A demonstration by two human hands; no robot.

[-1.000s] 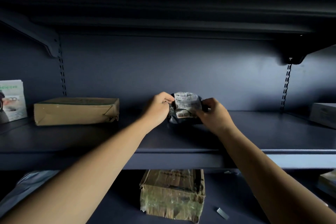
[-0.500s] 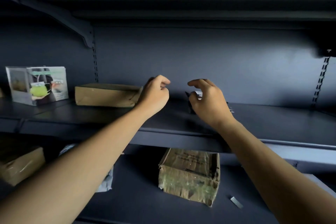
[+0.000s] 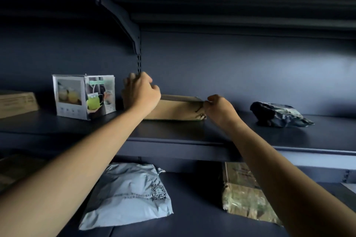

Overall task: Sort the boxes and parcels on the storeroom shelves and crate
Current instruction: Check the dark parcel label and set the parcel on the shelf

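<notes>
Shelf: brown box well apart from dark parcel; left hand grips end, right hand pinches corner.

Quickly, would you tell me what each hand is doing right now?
Left hand: grips brown cardboard box.
Right hand: pinches the same box's right corner.

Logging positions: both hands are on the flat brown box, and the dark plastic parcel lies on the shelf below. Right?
No: the head view shows the dark plastic parcel on the same shelf as the flat brown box, right of it. The rest holds.
</notes>
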